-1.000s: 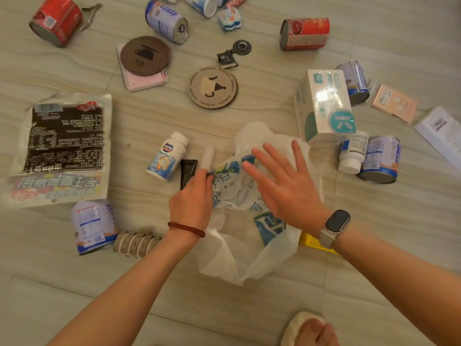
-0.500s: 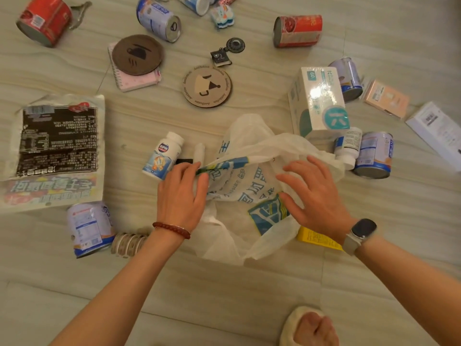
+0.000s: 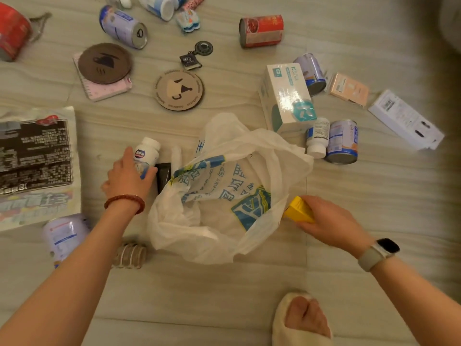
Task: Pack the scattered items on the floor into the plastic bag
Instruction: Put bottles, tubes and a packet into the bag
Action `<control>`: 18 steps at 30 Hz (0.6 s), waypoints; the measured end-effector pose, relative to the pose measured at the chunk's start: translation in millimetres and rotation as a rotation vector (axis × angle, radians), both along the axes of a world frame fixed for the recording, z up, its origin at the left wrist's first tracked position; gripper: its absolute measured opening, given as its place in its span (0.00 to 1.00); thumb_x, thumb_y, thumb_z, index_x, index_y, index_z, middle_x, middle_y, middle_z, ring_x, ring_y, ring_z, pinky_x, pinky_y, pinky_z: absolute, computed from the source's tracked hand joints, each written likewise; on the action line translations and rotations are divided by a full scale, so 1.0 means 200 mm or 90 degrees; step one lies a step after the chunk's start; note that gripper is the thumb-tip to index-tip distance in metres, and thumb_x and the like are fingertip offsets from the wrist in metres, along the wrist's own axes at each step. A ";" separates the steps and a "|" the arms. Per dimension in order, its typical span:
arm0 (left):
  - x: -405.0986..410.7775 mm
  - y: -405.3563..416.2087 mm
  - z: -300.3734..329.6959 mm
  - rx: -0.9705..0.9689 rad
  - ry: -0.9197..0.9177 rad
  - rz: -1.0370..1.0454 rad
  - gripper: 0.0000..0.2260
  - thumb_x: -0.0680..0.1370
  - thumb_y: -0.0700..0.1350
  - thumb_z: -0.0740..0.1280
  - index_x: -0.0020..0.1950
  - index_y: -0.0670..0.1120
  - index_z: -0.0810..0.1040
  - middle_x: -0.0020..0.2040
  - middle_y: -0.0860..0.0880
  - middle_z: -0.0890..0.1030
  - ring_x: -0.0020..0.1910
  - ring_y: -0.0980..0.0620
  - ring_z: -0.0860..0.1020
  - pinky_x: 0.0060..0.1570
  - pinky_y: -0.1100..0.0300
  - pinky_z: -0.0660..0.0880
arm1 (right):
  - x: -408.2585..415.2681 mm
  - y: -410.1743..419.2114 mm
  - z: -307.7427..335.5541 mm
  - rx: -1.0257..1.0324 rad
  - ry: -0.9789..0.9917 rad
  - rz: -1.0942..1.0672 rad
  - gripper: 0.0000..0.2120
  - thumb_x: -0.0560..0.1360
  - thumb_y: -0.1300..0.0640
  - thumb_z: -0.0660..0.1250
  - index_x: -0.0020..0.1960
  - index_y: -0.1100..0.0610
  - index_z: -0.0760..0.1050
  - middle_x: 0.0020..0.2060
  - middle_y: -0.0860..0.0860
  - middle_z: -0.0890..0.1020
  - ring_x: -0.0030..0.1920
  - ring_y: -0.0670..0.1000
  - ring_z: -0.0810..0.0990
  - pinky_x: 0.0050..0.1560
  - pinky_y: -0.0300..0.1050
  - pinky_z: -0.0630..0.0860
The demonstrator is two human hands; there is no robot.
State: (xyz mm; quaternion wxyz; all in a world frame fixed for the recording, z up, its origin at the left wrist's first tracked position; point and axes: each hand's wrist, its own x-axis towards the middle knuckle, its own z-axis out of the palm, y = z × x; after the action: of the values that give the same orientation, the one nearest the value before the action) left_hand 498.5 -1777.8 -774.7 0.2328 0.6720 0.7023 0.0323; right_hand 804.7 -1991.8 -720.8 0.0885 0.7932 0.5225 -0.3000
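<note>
Plastic bag [image 3: 224, 196] sits crumpled on the floor [image 3: 249, 290] right in front of us, mouth slack and gaping up, so anything grabbed beside it is a short drop in. We use the bag as landmark for everything.

Just left of the bag, our left hand [image 3: 128, 177] wraps a white pill bottle [image 3: 147, 153]; fingers [image 3: 147, 174] curl round its lower body, cap end sticking out, bottle looks tipped but whether it has left the floor we cannot tell. Between that bottle and the bag lie a black flat tube [image 3: 163, 176] and a small white tube [image 3: 175, 156], touching the bag's edge.

Just right of the bag, our right hand [image 3: 329, 221] closes on a yellow box [image 3: 298, 211], its corner poking under the bag's rim, so gripping the free end makes sense to slide it clear.

Beyond the bag on the right: mask box [image 3: 287, 98], a second white bottle [image 3: 316, 138] and a blue can [image 3: 343, 142] side by side. Beyond it, straight ahead: a round wooden coaster [image 3: 179, 89]. Far left of the bag: a big foil pouch [image 3: 35, 161].

Our guess: both hands pick nearest items at once to save trips. Packing looks barely begun, the bag seems empty. Risk: with neither hand holding the rim, the mouth may fold shut.
</note>
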 end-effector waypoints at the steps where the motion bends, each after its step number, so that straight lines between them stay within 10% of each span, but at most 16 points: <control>1: 0.00 0.01 -0.02 -0.019 -0.035 0.003 0.28 0.75 0.49 0.65 0.71 0.45 0.58 0.65 0.35 0.68 0.62 0.34 0.69 0.58 0.41 0.67 | 0.00 0.04 0.05 0.008 0.028 -0.013 0.24 0.72 0.47 0.65 0.65 0.51 0.65 0.58 0.52 0.77 0.55 0.54 0.75 0.49 0.47 0.72; 9: -0.01 -0.14 0.19 0.165 -0.331 0.165 0.20 0.73 0.43 0.67 0.64 0.44 0.67 0.55 0.45 0.75 0.50 0.50 0.74 0.46 0.57 0.71 | -0.28 0.37 0.06 0.131 0.235 -0.210 0.26 0.73 0.45 0.65 0.66 0.56 0.66 0.58 0.56 0.76 0.54 0.56 0.75 0.50 0.47 0.71; 14: 0.11 -0.26 0.39 0.185 -0.263 -0.126 0.24 0.71 0.47 0.68 0.66 0.47 0.68 0.56 0.46 0.76 0.53 0.48 0.75 0.49 0.59 0.70 | -0.34 0.53 0.00 0.248 0.247 -0.213 0.18 0.76 0.53 0.63 0.62 0.62 0.71 0.54 0.59 0.79 0.54 0.59 0.77 0.54 0.54 0.74; 18: 0.26 -0.37 0.34 0.199 -0.088 -0.446 0.26 0.67 0.55 0.58 0.64 0.48 0.70 0.47 0.46 0.80 0.43 0.46 0.79 0.39 0.55 0.75 | -0.31 0.53 -0.02 0.556 0.040 0.091 0.15 0.73 0.63 0.63 0.60 0.60 0.73 0.53 0.59 0.79 0.54 0.59 0.78 0.52 0.54 0.78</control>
State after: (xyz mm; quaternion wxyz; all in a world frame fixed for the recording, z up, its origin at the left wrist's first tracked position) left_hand 550.6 -1851.3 -706.8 0.1712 0.8948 0.3993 0.1030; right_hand 743.5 -1886.2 -724.0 -0.2504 0.7087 0.6560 -0.0678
